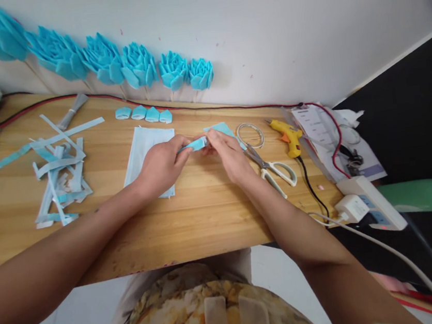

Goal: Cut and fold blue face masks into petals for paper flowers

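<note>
Above the middle of the table, a small folded blue fabric piece (197, 144) is stretched between both hands. My left hand (163, 163) pinches its left end between thumb and fingers. Fingers of my right hand (224, 148) are closed at the other end, partly hiding it. Beneath my left hand lies a pale blue fabric sheet (145, 139). Behind my right hand a blue piece (222, 128) shows partly. To the right are a roll of tape (251, 135) and scissors (269, 167) with white handles. Several small folded blue pieces (139, 112) stand in a row behind the sheet.
Several blue fabric flowers (103, 60) on sticks lean along the wall. Fabric strips (61, 169) are heaped at left. A yellow glue gun (289, 135) lies at right, its cord running towards a white power strip (374, 203). A red and black cable crosses the back.
</note>
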Action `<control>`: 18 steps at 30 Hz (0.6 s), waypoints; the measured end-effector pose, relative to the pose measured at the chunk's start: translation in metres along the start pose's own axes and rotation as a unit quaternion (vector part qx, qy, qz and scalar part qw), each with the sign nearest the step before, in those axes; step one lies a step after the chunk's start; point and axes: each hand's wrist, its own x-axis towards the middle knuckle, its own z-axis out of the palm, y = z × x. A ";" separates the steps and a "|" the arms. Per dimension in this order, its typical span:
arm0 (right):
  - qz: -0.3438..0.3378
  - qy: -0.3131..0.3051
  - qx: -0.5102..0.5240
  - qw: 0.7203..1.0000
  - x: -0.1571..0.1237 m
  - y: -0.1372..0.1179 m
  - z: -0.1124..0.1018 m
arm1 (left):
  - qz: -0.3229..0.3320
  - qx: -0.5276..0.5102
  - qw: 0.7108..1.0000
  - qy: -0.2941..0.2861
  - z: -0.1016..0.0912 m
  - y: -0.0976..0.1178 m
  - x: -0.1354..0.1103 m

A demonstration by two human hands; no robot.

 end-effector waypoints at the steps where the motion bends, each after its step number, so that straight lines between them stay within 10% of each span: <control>1: 0.003 -0.009 -0.005 1.000 0.000 -0.002 0.001 | 0.001 -0.008 1.000 0.006 0.000 0.001 0.000; 18: 0.026 0.003 0.043 0.999 -0.001 -0.003 0.004 | 0.063 -0.190 0.977 -0.068 -0.007 0.001 0.003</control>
